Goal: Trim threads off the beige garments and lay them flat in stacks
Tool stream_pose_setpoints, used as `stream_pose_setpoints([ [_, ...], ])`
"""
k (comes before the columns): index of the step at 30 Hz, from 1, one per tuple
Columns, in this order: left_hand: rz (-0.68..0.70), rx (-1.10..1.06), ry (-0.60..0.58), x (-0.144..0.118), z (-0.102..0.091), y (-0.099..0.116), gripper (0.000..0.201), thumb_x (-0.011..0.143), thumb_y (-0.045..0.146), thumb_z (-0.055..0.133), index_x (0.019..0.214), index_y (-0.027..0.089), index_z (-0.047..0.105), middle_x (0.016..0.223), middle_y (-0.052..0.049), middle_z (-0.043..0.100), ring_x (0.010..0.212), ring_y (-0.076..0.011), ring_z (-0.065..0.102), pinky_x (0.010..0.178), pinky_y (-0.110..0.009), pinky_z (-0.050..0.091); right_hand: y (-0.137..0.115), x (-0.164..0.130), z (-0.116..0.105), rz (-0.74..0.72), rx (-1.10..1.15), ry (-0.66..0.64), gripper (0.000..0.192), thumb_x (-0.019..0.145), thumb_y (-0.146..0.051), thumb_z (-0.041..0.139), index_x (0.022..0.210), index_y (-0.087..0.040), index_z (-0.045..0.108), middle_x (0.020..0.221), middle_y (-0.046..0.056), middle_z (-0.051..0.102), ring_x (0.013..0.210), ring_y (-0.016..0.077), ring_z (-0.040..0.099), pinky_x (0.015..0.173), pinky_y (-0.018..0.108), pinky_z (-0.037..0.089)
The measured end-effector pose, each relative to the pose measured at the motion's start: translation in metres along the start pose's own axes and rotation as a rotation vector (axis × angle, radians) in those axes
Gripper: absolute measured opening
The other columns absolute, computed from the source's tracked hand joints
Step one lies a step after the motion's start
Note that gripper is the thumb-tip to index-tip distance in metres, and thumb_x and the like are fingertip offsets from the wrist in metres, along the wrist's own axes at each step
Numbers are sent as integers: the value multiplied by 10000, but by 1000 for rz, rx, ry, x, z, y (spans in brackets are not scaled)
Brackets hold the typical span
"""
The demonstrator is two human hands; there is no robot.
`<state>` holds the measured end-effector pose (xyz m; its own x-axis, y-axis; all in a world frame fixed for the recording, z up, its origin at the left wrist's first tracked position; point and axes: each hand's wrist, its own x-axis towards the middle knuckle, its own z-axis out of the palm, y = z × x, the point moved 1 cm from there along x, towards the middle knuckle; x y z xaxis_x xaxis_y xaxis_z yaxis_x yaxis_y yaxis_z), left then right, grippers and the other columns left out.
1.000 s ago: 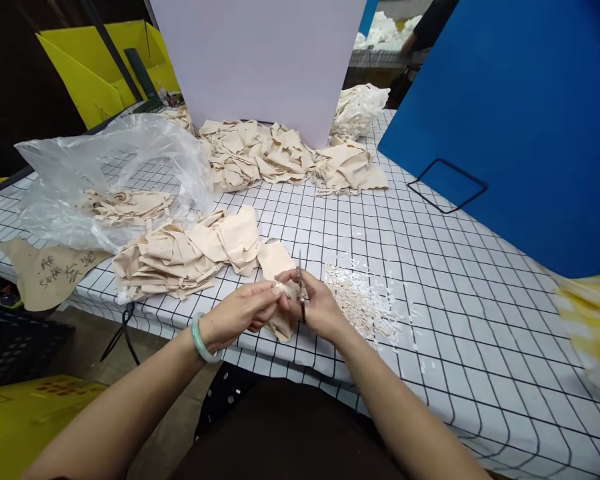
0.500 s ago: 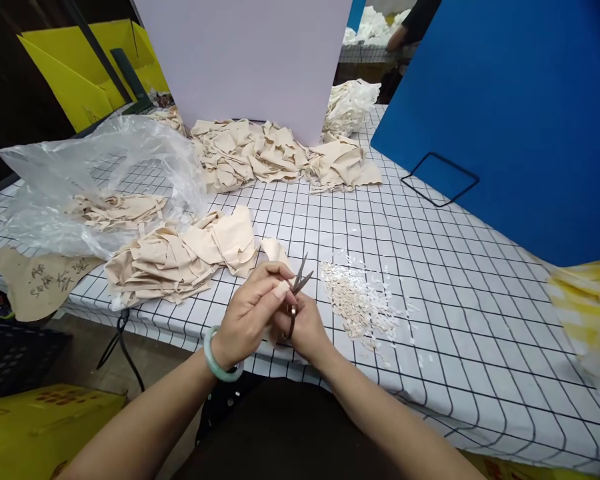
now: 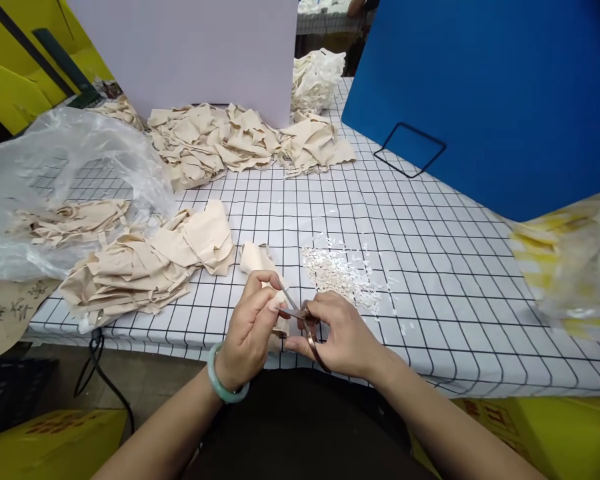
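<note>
Between thumb and fingers, my left hand [image 3: 254, 328] pinches a small beige fabric piece [image 3: 253, 259], part of which hangs over the table. My right hand [image 3: 343, 337] has its fingers in the handles of a pair of scissors [image 3: 307, 327]. The parted blades point left and meet the fabric at my left fingertips. To the right of my hands lies a heap of small white and beige snippets [image 3: 337, 270]. Left of them is a loose pile of beige fabric pieces [image 3: 140, 267].
A clear plastic bag [image 3: 80, 150] with beige strips lies at the left. More beige fabric [image 3: 210, 140] is heaped beneath a pale upright panel [image 3: 190, 53]. A large blue panel [image 3: 480, 87] stands at the right. Paper with handwriting [image 3: 10, 313] hangs over the left edge.
My right hand has turned and moved right, swinging the scissors from pointing up to pointing left, onto the fabric. My left hand keeps its pinch. The view has shifted right.
</note>
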<state>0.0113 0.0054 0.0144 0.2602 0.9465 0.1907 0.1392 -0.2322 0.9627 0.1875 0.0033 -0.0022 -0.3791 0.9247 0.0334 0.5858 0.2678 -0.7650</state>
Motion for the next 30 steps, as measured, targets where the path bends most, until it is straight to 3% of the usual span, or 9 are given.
stream_pose_setpoints([
  [10,-24,-2,-49,-2,6,-5,353,1015,314,360,756,172,554,1087,-102,452,959,-209,484,815,-326,472,2,-2,0,-27,33,30,523,764,-636,678,537,-217,464,511,-6,533,530,137,452,638,318,377],
  [21,37,11,-79,-2,13,-6,322,1016,247,362,781,179,571,1059,-91,487,1072,-219,455,952,-352,399,6,-5,1,-2,38,86,569,764,-657,666,505,-216,417,477,-19,484,492,119,407,612,301,369],
  [30,61,31,-234,17,38,-10,318,1017,279,363,796,175,566,1023,-97,476,1046,-223,479,874,-335,454,27,-31,-6,164,50,201,601,794,-652,638,483,-211,376,452,-31,424,477,108,381,541,268,345],
])
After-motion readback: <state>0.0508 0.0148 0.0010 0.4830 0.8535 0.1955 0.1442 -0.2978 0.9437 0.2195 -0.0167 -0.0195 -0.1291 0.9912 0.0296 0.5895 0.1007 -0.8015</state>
